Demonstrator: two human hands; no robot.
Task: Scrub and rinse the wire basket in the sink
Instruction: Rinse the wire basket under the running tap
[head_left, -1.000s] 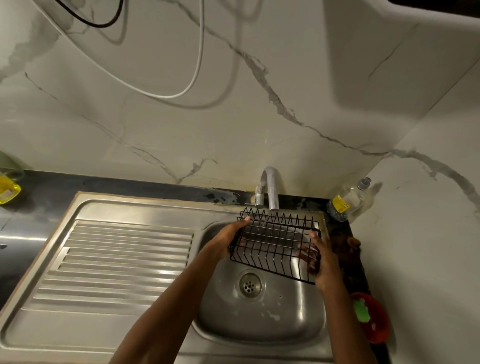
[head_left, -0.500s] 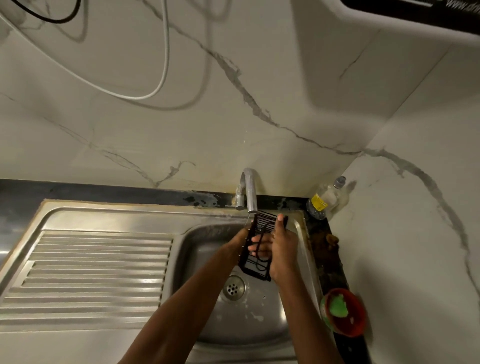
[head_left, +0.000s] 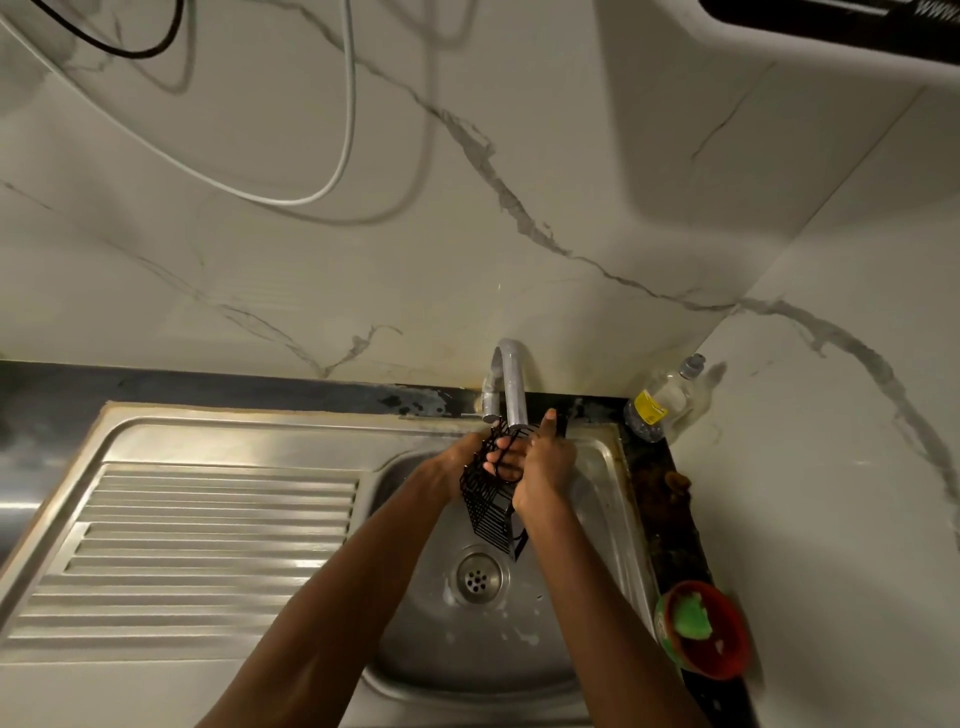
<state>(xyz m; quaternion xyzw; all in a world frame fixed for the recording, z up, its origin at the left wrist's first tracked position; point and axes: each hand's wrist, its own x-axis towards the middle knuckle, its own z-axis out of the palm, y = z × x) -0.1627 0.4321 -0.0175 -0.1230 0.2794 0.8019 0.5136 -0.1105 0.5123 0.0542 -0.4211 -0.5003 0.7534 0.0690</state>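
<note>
Nearest the camera, the sink (head_left: 613, 467) bowl lies bare around its drain (head_left: 479, 576). Above it the basket (head_left: 488, 512) stands on edge, clear of the bowl floor. The left hand (head_left: 460, 462) and right hand (head_left: 545, 467) are each clamped on its wires. Beyond, the tap (head_left: 511, 389) hangs over it; whether water runs cannot be told. A good rinse probably needs slow turning under the spout.

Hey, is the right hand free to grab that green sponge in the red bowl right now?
Probably not at once. The right hand and left hand both hold the basket under the tap. The sponge lies uncovered in the bowl on that side, so the path looks free once it lets go.
</note>
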